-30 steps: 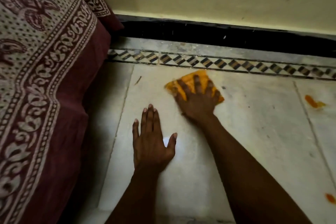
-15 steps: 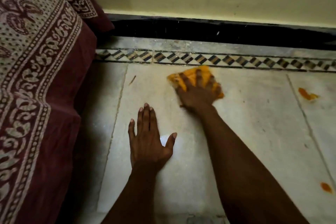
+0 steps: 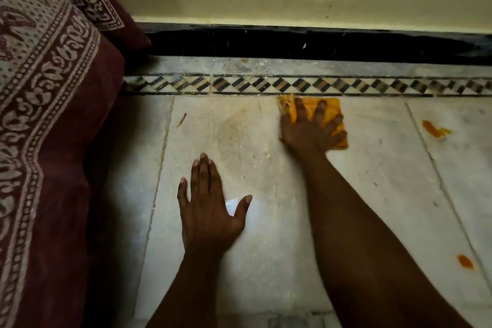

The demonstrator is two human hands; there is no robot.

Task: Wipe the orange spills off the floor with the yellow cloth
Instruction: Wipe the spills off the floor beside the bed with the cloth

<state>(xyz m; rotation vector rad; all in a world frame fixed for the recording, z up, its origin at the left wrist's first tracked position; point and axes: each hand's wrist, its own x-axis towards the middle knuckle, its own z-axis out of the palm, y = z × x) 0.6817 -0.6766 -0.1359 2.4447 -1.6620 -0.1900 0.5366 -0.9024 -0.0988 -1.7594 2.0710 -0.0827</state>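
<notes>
Dim indoor light, glare patch on the floor point(image 3: 266, 181) (frame centre), dark vignetted left edge, wide-angle bowing, slight motion blur

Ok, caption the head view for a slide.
Right hand presses yellow cloth on marble floor; two orange spills remain.

Slid rightward along the pale marble floor point(image 3: 372, 168): folded yellow cloth point(image 3: 330, 108) under the pressing right hand point(image 3: 308, 132), now just below the diamond-patterned border strip point(image 3: 266, 85). Left behind: a faint smeared, crumb-speckled patch point(image 3: 239, 136), newly uncovered.
</notes>
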